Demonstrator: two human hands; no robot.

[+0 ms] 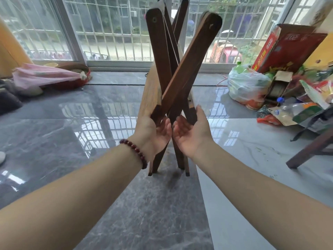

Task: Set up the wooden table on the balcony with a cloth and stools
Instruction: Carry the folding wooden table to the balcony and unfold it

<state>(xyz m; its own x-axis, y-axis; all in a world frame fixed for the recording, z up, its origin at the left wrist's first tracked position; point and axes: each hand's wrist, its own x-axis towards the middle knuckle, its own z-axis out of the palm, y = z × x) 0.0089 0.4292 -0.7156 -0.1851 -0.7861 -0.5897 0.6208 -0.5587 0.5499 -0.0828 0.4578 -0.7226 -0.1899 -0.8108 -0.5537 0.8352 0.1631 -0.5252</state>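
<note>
— How are the hands seen?
— The left hand, ringed at the wrist by a bead bracelet, is curled round a dark slat of the folded wooden table. The right hand is laid open-palmed against the crossed slats, thumb raised.
— And where is the table found?
— It is stood upright on its feet mid-floor, before the barred window. A pink bundle is seen by the floor's far left edge, a plastic bag and red box by its far right.
</note>
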